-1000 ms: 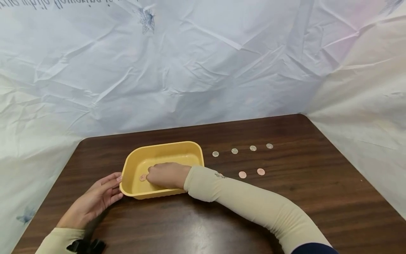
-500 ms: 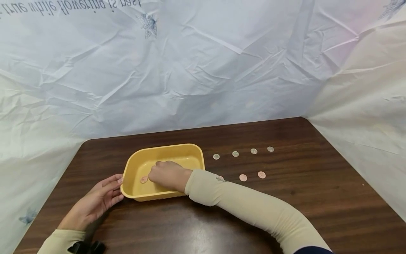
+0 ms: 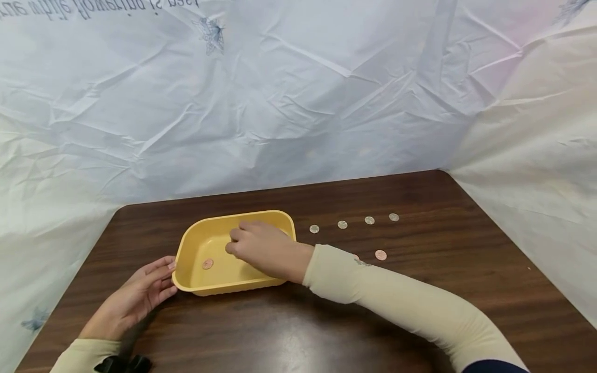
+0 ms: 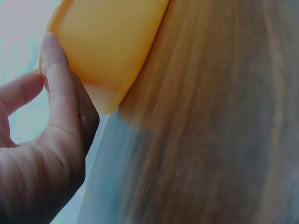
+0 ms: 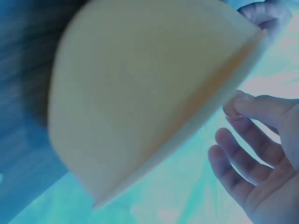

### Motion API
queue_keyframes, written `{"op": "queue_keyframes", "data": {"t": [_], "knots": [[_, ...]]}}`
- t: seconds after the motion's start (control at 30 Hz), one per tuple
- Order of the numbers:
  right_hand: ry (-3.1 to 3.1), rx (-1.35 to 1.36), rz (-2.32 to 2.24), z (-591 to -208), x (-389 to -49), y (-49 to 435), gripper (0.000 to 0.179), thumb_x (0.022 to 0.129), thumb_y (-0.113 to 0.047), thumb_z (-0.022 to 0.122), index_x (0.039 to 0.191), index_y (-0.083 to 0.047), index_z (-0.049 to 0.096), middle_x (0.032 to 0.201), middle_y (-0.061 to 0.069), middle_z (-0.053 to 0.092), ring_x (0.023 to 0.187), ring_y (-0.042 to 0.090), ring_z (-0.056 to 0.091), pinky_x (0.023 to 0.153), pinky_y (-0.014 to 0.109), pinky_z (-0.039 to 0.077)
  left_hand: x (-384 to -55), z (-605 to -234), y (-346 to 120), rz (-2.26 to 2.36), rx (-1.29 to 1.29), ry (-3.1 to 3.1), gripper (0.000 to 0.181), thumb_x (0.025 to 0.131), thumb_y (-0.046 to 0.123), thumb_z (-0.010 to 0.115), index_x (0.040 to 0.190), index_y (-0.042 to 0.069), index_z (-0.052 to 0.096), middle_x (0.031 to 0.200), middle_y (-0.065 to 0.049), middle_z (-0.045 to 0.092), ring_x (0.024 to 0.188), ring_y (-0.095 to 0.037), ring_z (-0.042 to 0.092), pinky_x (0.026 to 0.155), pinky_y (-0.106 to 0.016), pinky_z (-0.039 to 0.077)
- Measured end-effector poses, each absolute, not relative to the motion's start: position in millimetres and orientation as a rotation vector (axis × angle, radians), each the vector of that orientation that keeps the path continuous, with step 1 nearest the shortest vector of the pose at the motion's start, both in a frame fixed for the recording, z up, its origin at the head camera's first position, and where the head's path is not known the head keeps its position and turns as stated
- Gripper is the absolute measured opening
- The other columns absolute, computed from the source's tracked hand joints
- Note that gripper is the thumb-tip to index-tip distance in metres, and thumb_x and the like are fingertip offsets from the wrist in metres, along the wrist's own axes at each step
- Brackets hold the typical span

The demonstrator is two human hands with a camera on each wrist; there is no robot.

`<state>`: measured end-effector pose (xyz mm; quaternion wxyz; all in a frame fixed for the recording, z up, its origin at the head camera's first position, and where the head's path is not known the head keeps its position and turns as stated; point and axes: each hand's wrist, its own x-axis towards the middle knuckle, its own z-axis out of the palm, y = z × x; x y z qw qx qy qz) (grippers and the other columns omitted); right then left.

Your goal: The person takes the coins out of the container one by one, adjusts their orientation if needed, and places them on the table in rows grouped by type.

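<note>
A yellow plastic tub (image 3: 233,286) stands on the left half of the table. My left hand (image 3: 135,300) holds its left end, with thumb and fingers at the rim, as the left wrist view also shows. One copper coin (image 3: 207,264) lies on the tub floor. Over the tub is my right hand (image 3: 263,248), back upward. In the right wrist view it pinches a copper coin (image 5: 232,105) between thumb and index finger, the other fingers loosely bent. That coin is hidden in the head view.
Right of the tub lies a row of several silvery coins (image 3: 342,224). Nearer, a copper coin (image 3: 381,255) lies on the dark wood table (image 3: 443,233); another is partly covered by the right sleeve (image 3: 356,274). Pale cloth (image 3: 298,103) hangs behind.
My right hand has lifted from the tub floor and moved right and up, now with a coin pinched in it. The left hand stays at the tub's end.
</note>
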<state>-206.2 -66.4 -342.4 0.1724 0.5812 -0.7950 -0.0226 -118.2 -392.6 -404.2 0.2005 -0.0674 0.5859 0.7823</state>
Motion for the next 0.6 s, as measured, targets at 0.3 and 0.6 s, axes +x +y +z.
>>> {"op": "queue_keyframes", "data": {"t": [0.3,0.6], "knots": [[-2.118,1.62,0.305,-348,-203,2,0.015,0.096,-0.002,0.073,0.102,-0.015,0.076,0.098,-0.004,0.071,0.093,0.012,0.066,0.085,0.021,0.057,-116,-402,-393,2.194,-0.146,1.608,0.027,0.115,0.011,0.043,0.119,0.02,0.068,0.111,0.003,0.072,0.099,-0.011,0.071,0.085,-0.024,0.062],[-2.132,1.488,0.566,-351,-201,76,0.024,0.085,-0.004,0.088,0.103,-0.012,0.076,0.101,-0.004,0.07,0.093,0.012,0.064,0.077,0.024,0.059,-117,-398,-393,2.164,-0.197,1.644,0.024,0.115,0.013,0.046,0.118,0.021,0.068,0.11,0.002,0.071,0.098,-0.011,0.07,0.084,-0.024,0.062]]}}
